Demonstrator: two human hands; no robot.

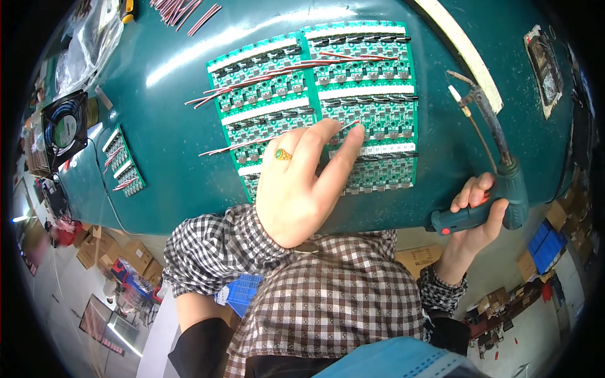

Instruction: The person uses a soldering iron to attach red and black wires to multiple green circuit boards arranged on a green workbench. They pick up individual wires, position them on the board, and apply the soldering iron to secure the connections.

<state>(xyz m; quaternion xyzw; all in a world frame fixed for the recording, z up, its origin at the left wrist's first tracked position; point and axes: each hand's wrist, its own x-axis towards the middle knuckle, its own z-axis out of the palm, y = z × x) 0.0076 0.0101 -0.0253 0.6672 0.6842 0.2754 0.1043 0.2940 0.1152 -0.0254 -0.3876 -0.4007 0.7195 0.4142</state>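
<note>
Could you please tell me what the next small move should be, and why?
Probably bring the soldering gun left so its tip nears the wire: the left hand has its fingertips at that wire over the board, while the right hand holds the gun off to the right, tip clear of the board.

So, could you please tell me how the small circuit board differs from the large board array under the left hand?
The small circuit board is far smaller than the large board array. The small circuit board lies untouched, while the left hand partly hides the large board array. Both are green and carry red-and-white wires.
</note>
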